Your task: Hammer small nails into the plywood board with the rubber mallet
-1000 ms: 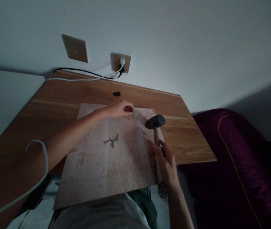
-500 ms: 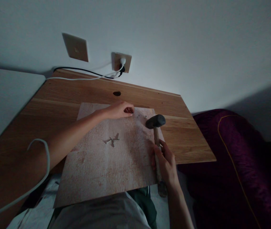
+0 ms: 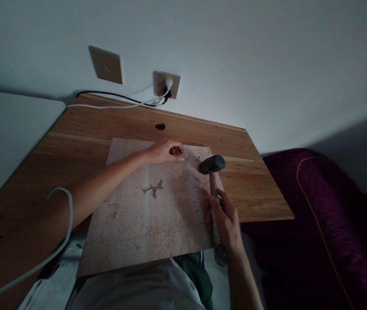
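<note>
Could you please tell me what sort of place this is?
Probably a room in a home, though I cannot be certain: a wooden tabletop meets a pale wall, a wall socket has plugs in it, and plush-looking purple fabric shows at the right.

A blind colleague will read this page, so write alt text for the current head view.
A right hand grips a hammer at the right edge of a board; the left hand is at a small object, likely a nail, near the far edge. Loose nails lie near the middle. Beyond, a wooden desk meets a wall with a socket and plugged-in cables.
</note>
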`<move>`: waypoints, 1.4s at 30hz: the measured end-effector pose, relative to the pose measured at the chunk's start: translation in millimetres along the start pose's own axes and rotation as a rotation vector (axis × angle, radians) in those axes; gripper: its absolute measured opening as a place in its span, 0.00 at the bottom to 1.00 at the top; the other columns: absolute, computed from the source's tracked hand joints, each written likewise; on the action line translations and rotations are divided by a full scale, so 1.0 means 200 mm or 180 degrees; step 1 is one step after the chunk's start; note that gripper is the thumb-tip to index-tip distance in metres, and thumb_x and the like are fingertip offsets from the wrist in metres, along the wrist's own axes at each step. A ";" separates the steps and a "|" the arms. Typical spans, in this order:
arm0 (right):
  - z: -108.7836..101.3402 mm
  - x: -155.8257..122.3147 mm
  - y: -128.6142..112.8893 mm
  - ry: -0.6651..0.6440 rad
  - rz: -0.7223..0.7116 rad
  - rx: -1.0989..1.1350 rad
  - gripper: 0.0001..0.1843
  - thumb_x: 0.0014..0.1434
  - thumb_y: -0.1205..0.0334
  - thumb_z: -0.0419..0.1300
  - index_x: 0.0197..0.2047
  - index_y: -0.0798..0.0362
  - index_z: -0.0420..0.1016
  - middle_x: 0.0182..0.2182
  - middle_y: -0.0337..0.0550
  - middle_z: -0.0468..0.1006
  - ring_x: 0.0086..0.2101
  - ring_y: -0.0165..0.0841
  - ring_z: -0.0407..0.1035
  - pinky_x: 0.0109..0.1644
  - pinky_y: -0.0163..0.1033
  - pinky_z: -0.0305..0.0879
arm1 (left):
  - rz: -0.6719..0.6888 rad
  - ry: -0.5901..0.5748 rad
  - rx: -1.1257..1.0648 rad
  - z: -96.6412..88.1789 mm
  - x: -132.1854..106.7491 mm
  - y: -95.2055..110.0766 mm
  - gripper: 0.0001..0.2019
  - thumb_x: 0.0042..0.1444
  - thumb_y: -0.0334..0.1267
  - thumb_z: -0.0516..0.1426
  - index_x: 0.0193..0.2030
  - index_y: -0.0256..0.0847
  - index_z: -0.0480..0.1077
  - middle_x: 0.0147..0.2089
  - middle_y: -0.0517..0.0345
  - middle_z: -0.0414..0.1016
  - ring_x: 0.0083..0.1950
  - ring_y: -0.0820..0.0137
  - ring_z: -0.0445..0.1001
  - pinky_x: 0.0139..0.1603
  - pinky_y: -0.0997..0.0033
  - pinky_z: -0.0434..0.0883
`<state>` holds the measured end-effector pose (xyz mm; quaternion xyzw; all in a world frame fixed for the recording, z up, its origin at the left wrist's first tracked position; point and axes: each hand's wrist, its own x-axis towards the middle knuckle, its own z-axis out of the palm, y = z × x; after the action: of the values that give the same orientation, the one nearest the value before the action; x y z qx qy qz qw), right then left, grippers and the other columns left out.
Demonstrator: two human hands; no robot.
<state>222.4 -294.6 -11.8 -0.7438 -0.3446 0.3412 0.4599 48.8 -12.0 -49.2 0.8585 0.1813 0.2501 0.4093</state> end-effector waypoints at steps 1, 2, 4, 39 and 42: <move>0.00 0.00 0.00 -0.0002 -0.0003 -0.0001 0.39 0.61 0.30 0.66 0.59 0.55 0.75 0.18 0.29 0.71 0.16 0.30 0.64 0.18 0.35 0.63 | -0.0019 0.0026 0.0003 0.00 0.00 0.00 0.12 0.59 0.44 0.70 0.41 0.38 0.79 0.35 0.56 0.81 0.35 0.70 0.77 0.38 0.70 0.69; 0.00 0.00 0.00 -0.0002 -0.0009 0.0000 0.39 0.61 0.30 0.66 0.59 0.55 0.75 0.18 0.29 0.71 0.16 0.31 0.64 0.18 0.34 0.63 | -0.0038 0.0048 0.0019 0.00 0.00 0.00 0.12 0.59 0.44 0.69 0.41 0.38 0.79 0.35 0.56 0.81 0.36 0.70 0.77 0.39 0.70 0.69; 0.00 0.00 0.01 -0.0015 -0.0023 0.0000 0.39 0.61 0.31 0.67 0.60 0.55 0.75 0.19 0.29 0.72 0.16 0.30 0.64 0.18 0.34 0.64 | -0.0036 0.0056 0.0066 0.00 0.00 0.00 0.10 0.60 0.44 0.69 0.40 0.38 0.79 0.36 0.55 0.82 0.37 0.69 0.78 0.39 0.69 0.70; 0.05 0.03 -0.28 -0.0159 -0.0344 0.0415 0.22 0.63 0.41 0.69 0.48 0.50 0.76 0.29 0.32 0.74 0.16 0.23 0.61 0.14 0.31 0.58 | -0.0019 0.0003 0.0272 0.01 0.01 -0.03 0.16 0.56 0.44 0.71 0.48 0.41 0.80 0.47 0.53 0.76 0.40 0.68 0.76 0.44 0.66 0.72; 0.11 0.05 -0.29 -0.0285 -0.0540 0.0506 0.24 0.65 0.42 0.68 0.55 0.51 0.76 0.30 0.32 0.74 0.15 0.23 0.60 0.13 0.30 0.57 | -0.0058 0.0036 0.0270 0.01 0.00 -0.03 0.33 0.47 0.51 0.75 0.58 0.41 0.75 0.51 0.51 0.73 0.40 0.67 0.74 0.44 0.64 0.73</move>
<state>197.6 -256.6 32.5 -0.6572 -0.3983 0.3602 0.5288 49.8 -8.9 -55.7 0.8720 0.2019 0.2433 0.3737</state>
